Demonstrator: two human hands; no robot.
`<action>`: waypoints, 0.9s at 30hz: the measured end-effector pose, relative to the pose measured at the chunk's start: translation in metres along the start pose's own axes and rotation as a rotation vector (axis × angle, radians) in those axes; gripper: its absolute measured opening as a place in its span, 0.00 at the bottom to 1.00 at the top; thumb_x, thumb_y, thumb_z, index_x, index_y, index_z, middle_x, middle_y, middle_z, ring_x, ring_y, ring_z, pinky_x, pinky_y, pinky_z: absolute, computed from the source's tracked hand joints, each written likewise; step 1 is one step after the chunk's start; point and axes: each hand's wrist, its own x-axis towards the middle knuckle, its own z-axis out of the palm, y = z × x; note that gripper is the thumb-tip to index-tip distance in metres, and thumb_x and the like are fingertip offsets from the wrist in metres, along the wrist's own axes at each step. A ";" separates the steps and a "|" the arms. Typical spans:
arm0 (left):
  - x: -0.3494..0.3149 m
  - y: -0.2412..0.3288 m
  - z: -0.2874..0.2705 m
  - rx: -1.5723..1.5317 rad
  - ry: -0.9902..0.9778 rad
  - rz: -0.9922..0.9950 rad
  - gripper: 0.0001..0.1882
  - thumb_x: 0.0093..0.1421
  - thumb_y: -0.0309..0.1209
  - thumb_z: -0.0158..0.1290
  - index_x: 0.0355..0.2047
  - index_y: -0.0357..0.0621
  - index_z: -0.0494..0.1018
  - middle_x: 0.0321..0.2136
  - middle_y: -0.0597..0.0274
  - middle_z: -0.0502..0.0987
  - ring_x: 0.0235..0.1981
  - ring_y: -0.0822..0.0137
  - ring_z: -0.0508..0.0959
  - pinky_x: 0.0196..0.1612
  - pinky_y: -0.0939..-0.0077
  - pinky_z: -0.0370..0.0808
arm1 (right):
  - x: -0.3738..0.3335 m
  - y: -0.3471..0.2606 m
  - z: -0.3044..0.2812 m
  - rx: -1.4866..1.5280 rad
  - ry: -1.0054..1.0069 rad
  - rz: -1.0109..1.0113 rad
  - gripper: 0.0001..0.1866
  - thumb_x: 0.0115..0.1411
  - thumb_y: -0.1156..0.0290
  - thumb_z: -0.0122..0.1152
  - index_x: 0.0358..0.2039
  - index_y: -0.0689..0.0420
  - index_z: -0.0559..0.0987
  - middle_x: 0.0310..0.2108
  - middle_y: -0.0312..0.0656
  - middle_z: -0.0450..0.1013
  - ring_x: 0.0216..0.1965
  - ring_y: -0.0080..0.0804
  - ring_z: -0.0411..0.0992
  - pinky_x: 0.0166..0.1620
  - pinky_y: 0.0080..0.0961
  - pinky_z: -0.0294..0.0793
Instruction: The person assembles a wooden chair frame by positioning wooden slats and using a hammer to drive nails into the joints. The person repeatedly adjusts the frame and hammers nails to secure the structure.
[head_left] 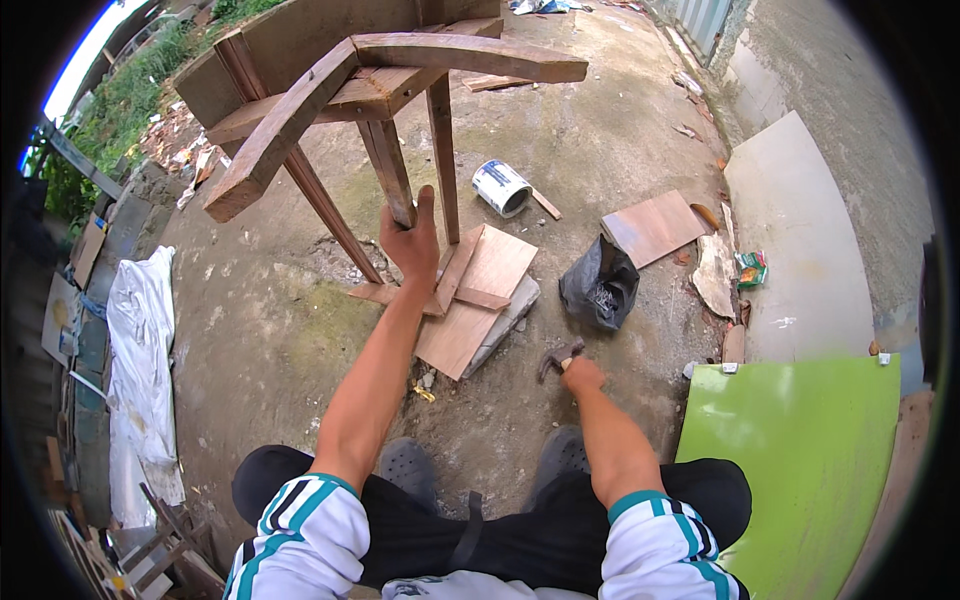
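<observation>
A brown wooden furniture frame (370, 95) with curved upper pieces and several slim legs rises in front of me. My left hand (412, 240) is closed round the lower part of one leg (388, 170). Below that hand, crossed wooden strips (460, 275) at the frame's foot rest on a plywood piece (455, 335), which lies over a grey slab (505, 325). My right hand (583, 376) grips a claw hammer (556, 358) by its handle, low above the ground and apart from the frame. A black plastic bag (590, 280) of nails stands open just beyond the hammer.
Past the bag lie a paint can (500, 188) on its side and another plywood piece (655, 222). A green panel (800, 440) and a pale sheet (795, 240) line the right. White sheeting (142, 350) and scrap wood (150, 555) lie left.
</observation>
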 end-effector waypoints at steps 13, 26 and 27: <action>0.080 -0.010 -0.066 -0.109 0.120 -0.025 0.23 0.60 0.36 0.59 0.13 0.49 0.61 0.11 0.74 0.61 0.13 0.79 0.60 0.15 0.78 0.56 | 0.010 -0.114 -0.074 0.441 0.239 -0.260 0.15 0.58 0.63 0.54 0.41 0.56 0.79 0.44 0.49 0.77 0.50 0.48 0.74 0.50 0.46 0.71; 0.124 0.124 -0.203 -0.360 0.030 -0.089 0.20 0.57 0.46 0.50 0.17 0.54 0.55 0.10 0.73 0.53 0.09 0.74 0.56 0.15 0.75 0.58 | -0.078 -0.290 -0.231 0.939 0.076 -0.994 0.25 0.58 0.49 0.59 0.39 0.62 0.78 0.41 0.53 0.77 0.44 0.48 0.75 0.46 0.40 0.73; 0.120 0.127 -0.217 -0.369 0.006 -0.070 0.20 0.57 0.47 0.49 0.17 0.55 0.55 0.10 0.74 0.51 0.09 0.74 0.55 0.15 0.76 0.57 | -0.098 -0.303 -0.239 0.813 -0.032 -1.100 0.31 0.57 0.44 0.58 0.44 0.62 0.79 0.44 0.55 0.77 0.47 0.50 0.75 0.48 0.39 0.74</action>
